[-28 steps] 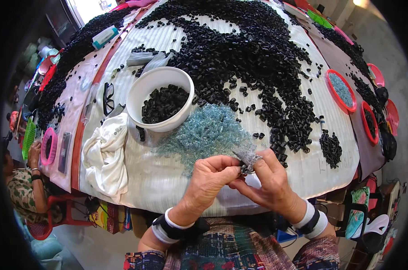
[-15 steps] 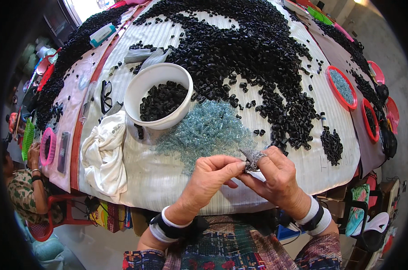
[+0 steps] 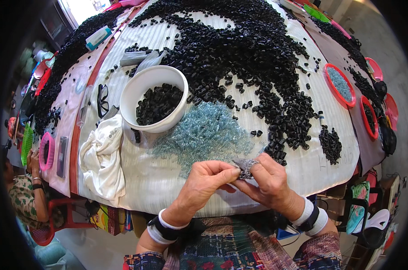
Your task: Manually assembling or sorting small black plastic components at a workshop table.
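Observation:
My right hand [image 3: 270,181] is closed round a small bundle of thin grey strands [image 3: 244,164], with darker bits along its lower side. My left hand [image 3: 207,181] meets it at the bundle's left edge, thumb and forefinger pinched together; whatever lies between those fingertips is too small to name. Both hands are above the table's near edge. Just beyond them spreads a heap of small, shiny blue-grey pieces [image 3: 204,132]. A white bowl [image 3: 179,108], part filled with short black cylindrical pieces [image 3: 158,104], stands at the heap's left.
Loose black pieces [image 3: 240,49] cover much of the far table. A white cloth [image 3: 100,162] and glasses [image 3: 103,101] lie left of the bowl, with grey bundles [image 3: 134,58] behind it. Red-rimmed trays [image 3: 340,85] stand at right. Another person [image 3: 28,193] sits at far left.
Both hands remain together at the bundle, and it sits slightly lower and further left in the picture. The right fingers have shifted a little along it. The whole view has moved slightly.

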A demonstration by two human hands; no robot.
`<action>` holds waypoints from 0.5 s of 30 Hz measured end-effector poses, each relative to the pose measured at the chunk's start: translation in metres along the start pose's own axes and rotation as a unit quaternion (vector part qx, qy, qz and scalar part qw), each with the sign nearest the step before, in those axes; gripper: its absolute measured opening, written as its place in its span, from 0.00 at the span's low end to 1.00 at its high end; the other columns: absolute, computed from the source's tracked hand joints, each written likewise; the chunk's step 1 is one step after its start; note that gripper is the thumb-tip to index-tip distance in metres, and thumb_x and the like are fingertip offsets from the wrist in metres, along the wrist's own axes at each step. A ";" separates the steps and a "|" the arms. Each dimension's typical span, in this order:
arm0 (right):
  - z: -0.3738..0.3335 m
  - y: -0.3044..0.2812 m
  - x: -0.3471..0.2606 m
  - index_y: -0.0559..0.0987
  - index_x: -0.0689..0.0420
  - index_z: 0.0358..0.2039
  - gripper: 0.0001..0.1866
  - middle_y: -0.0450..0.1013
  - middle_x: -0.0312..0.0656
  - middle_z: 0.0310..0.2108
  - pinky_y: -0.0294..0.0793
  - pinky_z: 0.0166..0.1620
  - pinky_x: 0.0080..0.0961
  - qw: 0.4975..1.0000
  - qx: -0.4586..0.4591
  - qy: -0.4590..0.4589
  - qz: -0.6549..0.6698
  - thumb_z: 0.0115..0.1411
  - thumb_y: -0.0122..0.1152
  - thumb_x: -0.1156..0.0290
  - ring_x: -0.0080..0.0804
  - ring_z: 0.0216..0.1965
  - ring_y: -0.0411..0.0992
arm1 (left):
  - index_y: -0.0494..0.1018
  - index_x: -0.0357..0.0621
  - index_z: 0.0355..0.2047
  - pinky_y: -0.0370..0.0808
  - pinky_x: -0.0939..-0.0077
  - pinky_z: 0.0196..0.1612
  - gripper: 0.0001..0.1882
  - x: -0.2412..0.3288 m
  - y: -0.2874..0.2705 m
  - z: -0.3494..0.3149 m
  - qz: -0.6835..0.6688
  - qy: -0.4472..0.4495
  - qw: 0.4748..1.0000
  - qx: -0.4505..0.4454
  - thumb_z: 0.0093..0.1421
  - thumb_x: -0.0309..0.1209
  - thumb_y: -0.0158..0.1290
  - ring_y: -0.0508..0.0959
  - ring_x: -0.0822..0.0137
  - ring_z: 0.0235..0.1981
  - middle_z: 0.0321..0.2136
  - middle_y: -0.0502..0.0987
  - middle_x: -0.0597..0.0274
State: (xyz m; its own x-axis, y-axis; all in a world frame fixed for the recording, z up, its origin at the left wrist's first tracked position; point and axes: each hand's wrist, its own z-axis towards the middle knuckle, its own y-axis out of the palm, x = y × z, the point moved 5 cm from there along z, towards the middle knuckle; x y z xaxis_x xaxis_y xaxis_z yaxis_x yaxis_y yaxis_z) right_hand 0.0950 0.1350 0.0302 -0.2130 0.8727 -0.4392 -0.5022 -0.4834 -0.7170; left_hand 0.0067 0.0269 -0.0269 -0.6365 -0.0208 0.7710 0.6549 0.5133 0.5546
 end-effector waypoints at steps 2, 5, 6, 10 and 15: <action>0.004 -0.004 0.000 0.72 0.61 0.26 0.17 0.63 0.43 0.21 0.66 0.23 0.31 0.999 -0.027 0.007 0.031 0.42 0.71 0.68 0.39 0.21 0.65 | 0.76 0.34 0.34 0.77 0.83 0.31 0.08 -0.001 -0.001 -0.001 0.001 -0.023 0.998 -0.051 0.59 0.28 0.55 0.78 0.73 0.27 0.28 0.79 0.59; 0.018 -0.020 0.006 0.72 0.62 0.29 0.16 0.66 0.45 0.23 0.68 0.27 0.32 0.990 -0.026 0.024 0.137 0.46 0.70 0.68 0.41 0.24 0.68 | 0.75 0.35 0.35 0.78 0.81 0.30 0.08 0.016 -0.004 -0.006 -0.014 -0.004 1.000 0.000 0.59 0.28 0.55 0.80 0.69 0.29 0.30 0.79 0.56; 0.018 -0.025 0.022 0.72 0.62 0.29 0.14 0.67 0.46 0.24 0.69 0.28 0.33 0.988 -0.007 0.100 0.120 0.47 0.67 0.71 0.42 0.25 0.68 | 0.74 0.36 0.37 0.79 0.79 0.29 0.08 0.025 -0.007 -0.005 -0.050 0.017 0.999 0.001 0.60 0.28 0.53 0.81 0.66 0.31 0.31 0.79 0.53; 0.017 -0.037 0.071 0.70 0.63 0.32 0.07 0.68 0.50 0.25 0.69 0.33 0.38 0.989 0.015 0.145 -0.039 0.51 0.56 0.81 0.47 0.29 0.68 | 0.72 0.38 0.38 0.81 0.75 0.24 0.08 0.066 -0.036 0.002 -0.085 0.122 0.988 0.033 0.62 0.29 0.50 0.81 0.63 0.27 0.32 0.79 0.48; 0.017 -0.020 0.079 0.70 0.63 0.33 0.09 0.68 0.50 0.27 0.69 0.35 0.37 0.986 -0.053 0.153 -0.045 0.49 0.56 0.82 0.47 0.32 0.68 | 0.70 0.39 0.37 0.82 0.74 0.24 0.10 0.113 -0.079 0.013 -0.094 0.166 0.967 0.166 0.62 0.33 0.51 0.81 0.64 0.27 0.33 0.78 0.50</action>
State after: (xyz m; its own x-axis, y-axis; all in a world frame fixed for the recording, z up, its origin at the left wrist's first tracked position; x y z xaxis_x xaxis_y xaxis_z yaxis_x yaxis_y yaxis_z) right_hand 0.0741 0.2148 0.0185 0.0994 0.8588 -0.5026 -0.4136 -0.4237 -0.8059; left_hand -0.1220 -0.0045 0.0121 -0.5299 -0.3870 0.7546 0.3376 0.7200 0.6063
